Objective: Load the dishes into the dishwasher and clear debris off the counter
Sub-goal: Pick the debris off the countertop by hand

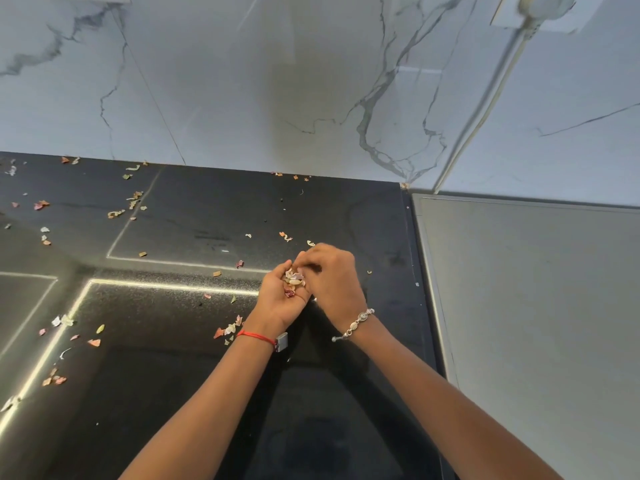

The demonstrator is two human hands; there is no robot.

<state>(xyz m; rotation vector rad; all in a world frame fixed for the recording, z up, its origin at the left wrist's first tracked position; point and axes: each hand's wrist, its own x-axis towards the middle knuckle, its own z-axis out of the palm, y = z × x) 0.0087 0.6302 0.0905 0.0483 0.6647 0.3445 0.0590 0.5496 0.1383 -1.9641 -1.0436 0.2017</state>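
My left hand (277, 299) is cupped palm up over the black counter (194, 375) and holds a small heap of peel scraps (293, 281). My right hand (334, 275) sits just right of it, fingertips curled and pinching at the scraps in that palm. Several more bits of debris lie scattered on the counter: a cluster (227, 330) just left of my left wrist, pieces (285, 236) beyond my hands, and many at the far left (55, 378). No dishes or dishwasher are in view.
A marble-patterned wall (311, 81) backs the counter. A grey flat surface (536, 306) adjoins the counter's right edge. A white socket with a cable (512, 53) hangs at the upper right.
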